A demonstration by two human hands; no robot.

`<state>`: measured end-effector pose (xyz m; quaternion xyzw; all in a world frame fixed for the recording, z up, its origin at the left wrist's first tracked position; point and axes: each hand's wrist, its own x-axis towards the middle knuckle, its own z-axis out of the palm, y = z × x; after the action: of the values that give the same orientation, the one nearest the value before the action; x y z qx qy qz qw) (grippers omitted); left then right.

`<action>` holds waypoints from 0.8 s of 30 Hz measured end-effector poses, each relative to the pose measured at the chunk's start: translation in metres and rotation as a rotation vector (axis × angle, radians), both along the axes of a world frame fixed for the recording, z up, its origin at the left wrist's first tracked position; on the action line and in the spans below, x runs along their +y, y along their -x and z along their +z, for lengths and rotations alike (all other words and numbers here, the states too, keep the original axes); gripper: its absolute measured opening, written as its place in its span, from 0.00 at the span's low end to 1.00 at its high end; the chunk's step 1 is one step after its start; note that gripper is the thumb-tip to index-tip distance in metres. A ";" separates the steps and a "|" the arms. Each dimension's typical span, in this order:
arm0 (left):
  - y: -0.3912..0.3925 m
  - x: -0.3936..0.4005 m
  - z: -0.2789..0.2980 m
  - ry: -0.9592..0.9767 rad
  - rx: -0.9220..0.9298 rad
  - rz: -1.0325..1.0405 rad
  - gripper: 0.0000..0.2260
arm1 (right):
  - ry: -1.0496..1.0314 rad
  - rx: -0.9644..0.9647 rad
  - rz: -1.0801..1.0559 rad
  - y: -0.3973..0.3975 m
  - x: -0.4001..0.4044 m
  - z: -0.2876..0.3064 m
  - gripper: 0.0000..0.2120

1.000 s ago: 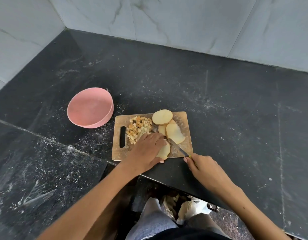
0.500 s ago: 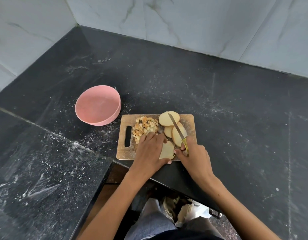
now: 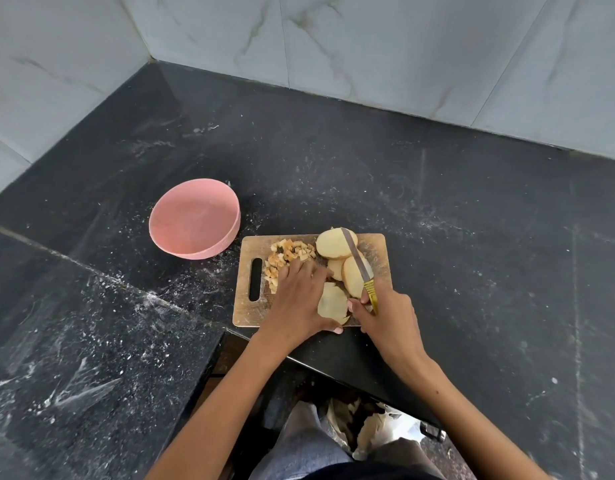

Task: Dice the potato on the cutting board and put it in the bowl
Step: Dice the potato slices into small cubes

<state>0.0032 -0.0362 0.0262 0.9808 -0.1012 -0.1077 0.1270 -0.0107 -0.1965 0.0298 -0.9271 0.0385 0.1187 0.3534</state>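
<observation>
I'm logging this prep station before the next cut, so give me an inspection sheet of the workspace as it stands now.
Surface: black stone counter, dusted with white specks.
Job's things: wooden cutting board holds diced potato and potato slices; pink bowl left of the board, no dice seen in it.
Clutter: nothing seen.
Grippers: left hand presses a cut slice; right hand grips the knife, blade over the slices.
Cables: nothing seen.
Surroundings: marbled wall tiles; the person's legs below the counter edge.
</observation>
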 end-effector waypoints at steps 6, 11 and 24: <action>0.008 0.002 0.000 0.039 -0.020 -0.028 0.35 | -0.111 0.024 -0.046 0.005 -0.004 -0.002 0.11; 0.002 0.002 0.002 0.089 0.006 -0.007 0.35 | -0.119 0.017 -0.047 0.004 -0.004 -0.002 0.11; 0.011 0.012 -0.010 0.341 -0.021 0.022 0.23 | -0.126 0.022 -0.051 0.003 -0.004 -0.003 0.12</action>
<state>-0.0079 -0.0242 0.0165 0.9472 -0.1085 -0.0771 0.2919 -0.0140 -0.2009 0.0267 -0.9005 0.0586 0.1219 0.4134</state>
